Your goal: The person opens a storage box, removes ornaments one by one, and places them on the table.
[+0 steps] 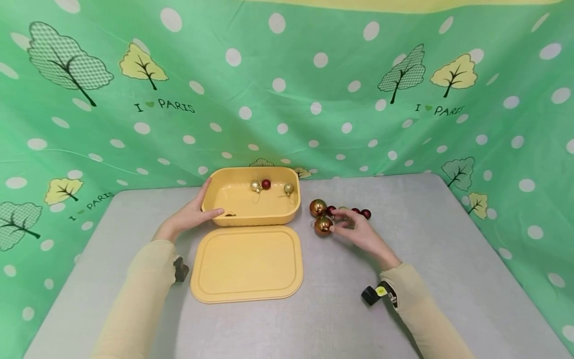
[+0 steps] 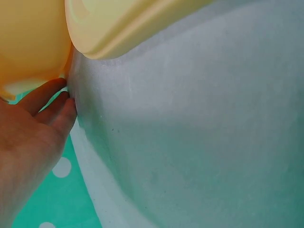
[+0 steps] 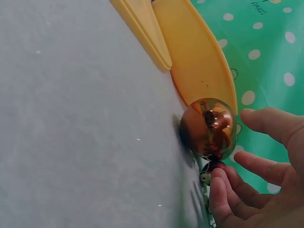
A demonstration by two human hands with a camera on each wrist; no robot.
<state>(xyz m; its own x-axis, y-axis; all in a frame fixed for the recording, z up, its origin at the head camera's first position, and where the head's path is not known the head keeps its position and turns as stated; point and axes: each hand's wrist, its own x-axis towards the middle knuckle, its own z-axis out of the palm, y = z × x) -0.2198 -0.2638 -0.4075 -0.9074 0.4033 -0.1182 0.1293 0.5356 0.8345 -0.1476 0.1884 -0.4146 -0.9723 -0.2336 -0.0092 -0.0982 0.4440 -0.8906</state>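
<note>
My left hand (image 1: pixel 189 215) grips the left end of a yellow plastic box (image 1: pixel 251 221), thumb over its front rim and fingers along the outer wall. Inside the box lie a pale gold bauble (image 1: pixel 255 185), a dark red bauble (image 1: pixel 266 184) and a gold bauble (image 1: pixel 288 189). A small dark item at its front wall is mostly hidden. To the right, my right hand (image 1: pixel 358 233) reaches over a cluster of baubles, its thumb and fingers spread beside a shiny copper bauble (image 3: pixel 208 128). A second copper bauble (image 1: pixel 318 207) sits just behind. Small red baubles (image 1: pixel 365 214) lie partly behind the hand.
A flat yellow lid (image 1: pixel 248 264) lies on the grey table (image 1: pixel 332 309) in front of the box. A green dotted curtain (image 1: pixel 287 109) hangs behind the table and along its sides. Black wrist cameras (image 1: pixel 370 296) are strapped to both forearms.
</note>
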